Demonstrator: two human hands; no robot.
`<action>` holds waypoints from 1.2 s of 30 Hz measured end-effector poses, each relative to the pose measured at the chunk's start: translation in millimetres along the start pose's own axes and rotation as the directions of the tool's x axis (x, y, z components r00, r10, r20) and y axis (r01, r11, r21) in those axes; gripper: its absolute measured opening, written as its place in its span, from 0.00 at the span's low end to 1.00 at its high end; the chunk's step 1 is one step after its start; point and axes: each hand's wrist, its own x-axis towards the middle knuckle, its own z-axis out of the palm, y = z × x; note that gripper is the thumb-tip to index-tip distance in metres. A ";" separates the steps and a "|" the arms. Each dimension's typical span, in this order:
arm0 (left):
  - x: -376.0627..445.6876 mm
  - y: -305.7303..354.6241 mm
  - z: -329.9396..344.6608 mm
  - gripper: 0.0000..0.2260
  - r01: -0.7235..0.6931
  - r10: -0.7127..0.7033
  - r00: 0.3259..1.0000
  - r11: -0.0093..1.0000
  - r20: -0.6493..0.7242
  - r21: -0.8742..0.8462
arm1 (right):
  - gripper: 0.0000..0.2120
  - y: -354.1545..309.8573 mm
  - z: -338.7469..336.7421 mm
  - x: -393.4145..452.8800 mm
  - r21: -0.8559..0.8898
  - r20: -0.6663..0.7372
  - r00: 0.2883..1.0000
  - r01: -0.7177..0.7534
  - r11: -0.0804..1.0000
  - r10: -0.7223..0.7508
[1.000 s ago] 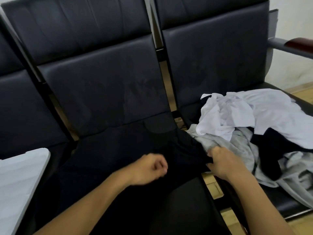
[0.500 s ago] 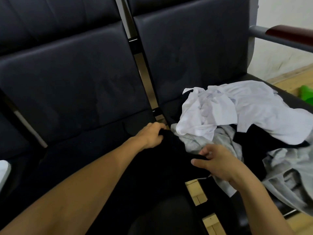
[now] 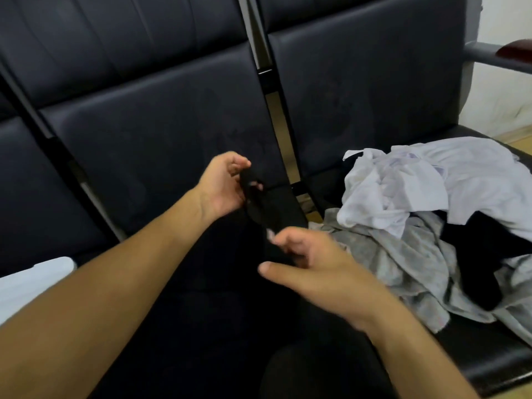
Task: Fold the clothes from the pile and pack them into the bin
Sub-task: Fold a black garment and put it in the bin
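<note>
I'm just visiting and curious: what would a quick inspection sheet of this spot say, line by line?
Surface: dark padded seats in a row; the middle one is the work area.
Job's things: black garment held up over the middle seat; pile of white, grey and black clothes on the right seat; white bin edge at far left.
Clutter: nothing seen.
Grips: left hand pinches the garment's upper edge; right hand holds it lower down, thumb out.
Cables: nothing seen.
Surroundings: armrest and pale wall at upper right; wooden floor beyond.
</note>
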 end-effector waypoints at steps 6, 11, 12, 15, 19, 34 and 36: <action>0.1 5.2 -144.0 0.07 0.157 0.314 0.906 0.375 -0.285 0.914 | 0.18 32.4 68.6 2.1 -0.054 0.295 0.950 -0.092 0.994 0.104; 9.1 -42.6 -159.4 0.22 -0.177 0.142 0.968 -0.207 0.209 0.962 | 0.22 68.2 41.2 3.3 -0.852 -0.069 0.932 -0.241 0.464 0.357; 14.6 -53.8 -149.1 0.30 -0.298 0.068 0.938 -0.338 0.339 0.893 | 0.29 73.1 41.3 3.2 -0.891 -0.090 0.903 -0.262 0.372 0.420; 30.2 -73.7 -110.7 0.40 -0.468 -0.064 0.836 -0.603 0.545 0.646 | 0.39 80.7 57.0 5.7 -0.866 -0.088 0.878 -0.301 0.400 0.471; 45.5 -79.7 -83.9 0.31 -0.565 -0.123 0.811 -0.421 0.572 0.710 | 0.35 84.5 80.8 11.3 -0.787 -0.059 0.870 -0.343 0.513 0.490; -54.3 22.3 -163.3 0.18 -0.392 -0.223 0.917 -0.656 0.330 0.645 | 0.06 57.2 36.4 11.9 0.121 -0.043 0.903 -0.420 0.900 0.427; -89.1 41.6 -182.6 0.19 -0.354 -0.204 0.933 -0.664 0.296 0.658 | 0.09 38.1 26.8 8.6 0.025 -0.093 0.942 -0.321 0.947 0.322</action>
